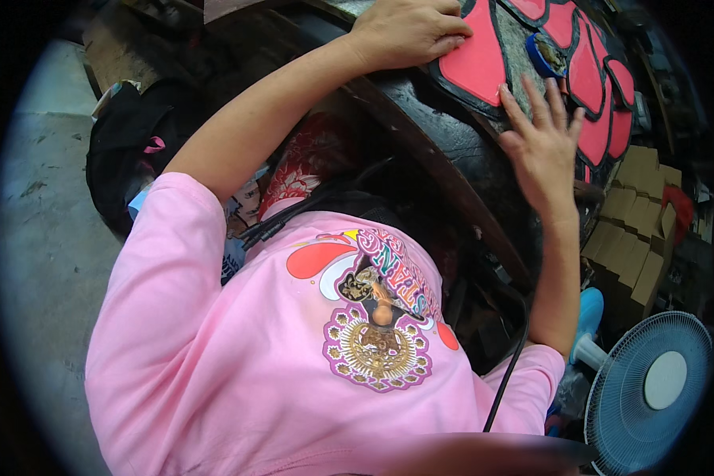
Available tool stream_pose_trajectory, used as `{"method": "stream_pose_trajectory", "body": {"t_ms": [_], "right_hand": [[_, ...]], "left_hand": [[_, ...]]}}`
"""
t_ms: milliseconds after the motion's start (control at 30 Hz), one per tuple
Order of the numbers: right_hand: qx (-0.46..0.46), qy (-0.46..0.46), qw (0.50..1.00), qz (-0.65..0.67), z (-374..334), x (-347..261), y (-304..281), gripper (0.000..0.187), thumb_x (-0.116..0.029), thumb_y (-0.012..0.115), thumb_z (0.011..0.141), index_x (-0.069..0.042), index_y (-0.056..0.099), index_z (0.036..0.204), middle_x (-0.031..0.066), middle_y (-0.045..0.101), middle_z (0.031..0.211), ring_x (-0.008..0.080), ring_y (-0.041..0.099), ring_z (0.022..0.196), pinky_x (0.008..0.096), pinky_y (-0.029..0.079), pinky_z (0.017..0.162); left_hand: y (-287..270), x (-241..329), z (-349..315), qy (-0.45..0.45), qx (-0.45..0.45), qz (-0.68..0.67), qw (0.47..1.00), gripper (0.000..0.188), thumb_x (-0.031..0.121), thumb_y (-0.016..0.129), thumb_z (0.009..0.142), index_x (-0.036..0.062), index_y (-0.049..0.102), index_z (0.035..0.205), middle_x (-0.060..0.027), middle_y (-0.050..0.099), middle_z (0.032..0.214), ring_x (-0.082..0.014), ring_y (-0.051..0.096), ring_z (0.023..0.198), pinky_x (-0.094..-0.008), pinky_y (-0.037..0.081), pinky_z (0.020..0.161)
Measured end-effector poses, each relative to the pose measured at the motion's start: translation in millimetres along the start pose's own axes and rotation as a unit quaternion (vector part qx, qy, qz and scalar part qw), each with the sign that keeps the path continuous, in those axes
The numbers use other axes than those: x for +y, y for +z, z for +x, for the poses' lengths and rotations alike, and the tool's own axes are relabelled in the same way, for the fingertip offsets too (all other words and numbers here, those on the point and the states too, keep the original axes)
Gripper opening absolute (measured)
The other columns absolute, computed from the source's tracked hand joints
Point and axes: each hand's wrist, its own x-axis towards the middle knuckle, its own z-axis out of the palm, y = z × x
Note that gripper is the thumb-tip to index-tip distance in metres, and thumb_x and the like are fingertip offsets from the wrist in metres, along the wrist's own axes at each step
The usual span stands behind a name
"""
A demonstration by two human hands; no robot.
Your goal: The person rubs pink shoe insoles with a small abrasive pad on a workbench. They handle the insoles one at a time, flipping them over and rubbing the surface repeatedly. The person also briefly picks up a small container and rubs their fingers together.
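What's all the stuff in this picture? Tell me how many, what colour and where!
Black-edged pieces: several, pinkish red, top right
Round blue-rimmed thing: one, blue, among the pieces
Worktable: one, dark, top
Fan: one, blue-grey with white middle, bottom right
Cardboard stack: too many to count, brown, right
Black bag or cloth: one, black, left
Floor: one, grey, far left
Shirt: one, pink, printed front, middle
Left hand: one, bare, on a piece's left edge
Right hand: one, bare, fingers spread, by that piece's lower right
Dark clutter is unclear.
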Motion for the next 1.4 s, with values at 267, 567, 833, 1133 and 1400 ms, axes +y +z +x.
{"method": "stream_pose_trajectory", "body": {"t_ms": [267, 567, 833, 1133, 1400], "right_hand": [[0.07, -0.098, 0.992, 0.048, 37, -48, 2, 0.072, -0.072, 0.038, 0.093, -0.027, 0.052, 0.147, 0.004, 0.039, 0.159, 0.0278, 0.021, 0.153, 0.0674, 0.0, 0.119], [0.052, -0.103, 0.988, 0.105, 22, -15, 8, 0.057, -0.07, 0.04, 0.093, -0.041, 0.061, 0.138, 0.0007, 0.039, 0.16, 0.0296, 0.025, 0.151, 0.0656, 0.004, 0.119], [0.058, 0.013, 0.986, 0.159, 14, 25, 4, 0.057, -0.058, 0.036, 0.102, -0.021, 0.067, 0.132, 0.0086, 0.044, 0.156, 0.0348, 0.027, 0.15, 0.0648, 0.012, 0.118], [-0.017, 0.026, 0.999, -0.015, -4, -18, -13, 0.07, -0.062, 0.047, 0.096, -0.007, 0.059, 0.137, 0.0122, 0.042, 0.156, 0.0335, 0.028, 0.149, 0.0674, 0.014, 0.117], [0.045, 0.008, 0.953, 0.299, 24, 7, -58, 0.042, -0.047, 0.051, 0.101, -0.015, 0.077, 0.107, 0.01, 0.057, 0.143, 0.0324, 0.039, 0.143, 0.0551, 0.016, 0.12]], "left_hand": [[9, -7, -1, -0.026, 0.053, -0.045, 0.997, 0.016, 0.011, 0.063, 0.084, 0.0087, 0.072, 0.098, -0.0086, 0.065, 0.088, -0.0306, 0.059, 0.091, -0.0381, 0.051, 0.083], [3, -4, -1, -0.036, 0.038, -0.038, 0.998, 0.012, 0.013, 0.067, 0.082, 0.0063, 0.072, 0.091, -0.0084, 0.066, 0.09, -0.0303, 0.06, 0.096, -0.0383, 0.051, 0.086], [0, 0, 0, -0.042, -0.048, 0.001, 0.998, 0.033, 0.026, 0.074, 0.082, 0.0054, 0.067, 0.107, -0.0119, 0.063, 0.1, -0.0321, 0.057, 0.105, -0.0407, 0.048, 0.093], [8, -3, -4, -0.017, 0.018, 0.077, 0.997, 0.032, 0.039, 0.072, 0.086, 0.0114, 0.074, 0.102, -0.0028, 0.067, 0.103, -0.0242, 0.058, 0.11, -0.036, 0.049, 0.096], [-15, -3, -3, -0.016, 0.19, -0.007, 0.982, 0.062, 0.051, 0.055, 0.099, 0.0101, 0.046, 0.145, -0.0174, 0.051, 0.135, -0.0358, 0.049, 0.126, -0.0466, 0.037, 0.109]]}}
